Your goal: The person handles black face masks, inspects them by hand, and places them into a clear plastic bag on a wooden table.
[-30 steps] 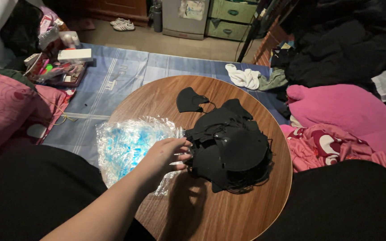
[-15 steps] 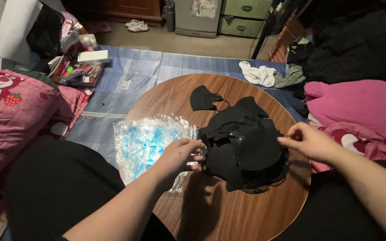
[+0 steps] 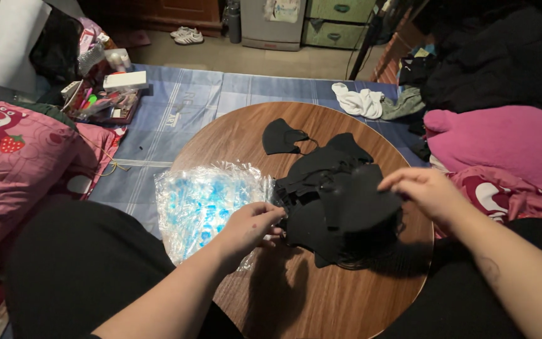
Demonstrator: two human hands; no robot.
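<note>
Newly arrived from the right, right hand (image 3: 426, 189) pinching the top black face mask (image 3: 360, 202) of the pile (image 3: 334, 201) on the round wooden table (image 3: 321, 301); left hand (image 3: 250, 225), fingers curled, gripping pile's edge beside clear plastic bags (image 3: 208, 198).

Both forearms reach forward, the left hand (image 3: 249, 226) with fingers curled, the right hand (image 3: 425, 191) palm-down, fingers bent.

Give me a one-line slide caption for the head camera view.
Both hands, left hand and right hand, on a pile of black face masks beside clear plastic bags on a round wooden table.
</note>
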